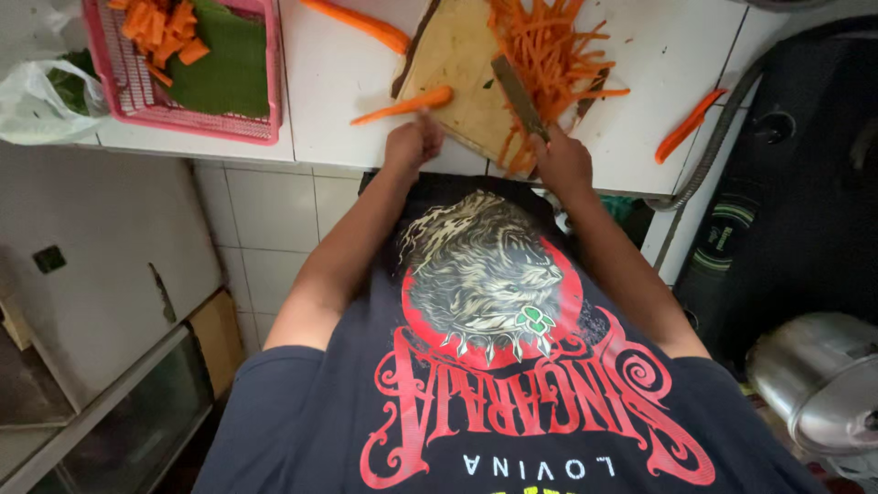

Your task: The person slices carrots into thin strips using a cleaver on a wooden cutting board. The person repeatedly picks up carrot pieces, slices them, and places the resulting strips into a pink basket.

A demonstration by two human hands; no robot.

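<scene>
A white tiled counter [338,82] carries one wooden cutting board [457,64] at its near edge. The left hand [413,142] pinches one carrot piece [407,106]; the right hand [564,160] grips one knife [519,96]. One pink basket [265,119] sits leftward.

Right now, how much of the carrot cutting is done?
Done: a big pile of strips lies on the board, and chunks sit in the pink basket. In hand: the right hand holds the knife; the left hand touches a carrot piece. Left: two more pieces, and, lie uncut on the counter.
</scene>
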